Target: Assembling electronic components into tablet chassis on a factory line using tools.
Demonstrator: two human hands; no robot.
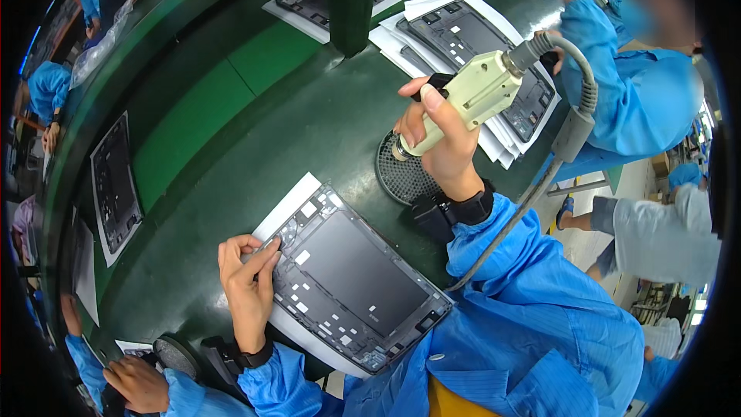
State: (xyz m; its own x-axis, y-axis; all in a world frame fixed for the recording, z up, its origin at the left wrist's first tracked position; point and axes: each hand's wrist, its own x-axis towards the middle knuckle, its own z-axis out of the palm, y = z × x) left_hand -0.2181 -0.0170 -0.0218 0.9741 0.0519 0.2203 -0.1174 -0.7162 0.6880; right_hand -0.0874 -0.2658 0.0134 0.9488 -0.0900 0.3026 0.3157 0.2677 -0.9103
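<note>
My right hand [444,127] is wrapped round a cream corded electric screwdriver [482,93]. Its grey cable runs off the rear end and down past my sleeve. The collar at its front end hangs over a round black tray with many small holes [405,174]; the bit's tip is hard to make out. Before me a dark tablet housing [363,262], dotted with small white stickers, lies at a slant on white sheets [289,205]. At the housing's upper left corner, my left hand [251,278] has its fingertips pinched together; whatever is between them is hidden.
A green post [351,4] rises from the green bench [185,224]. Several more housings rest on paper, including a stack [463,35] at far right and one [116,185] at left. Co-workers in blue sit right [625,100] and lower left [139,382].
</note>
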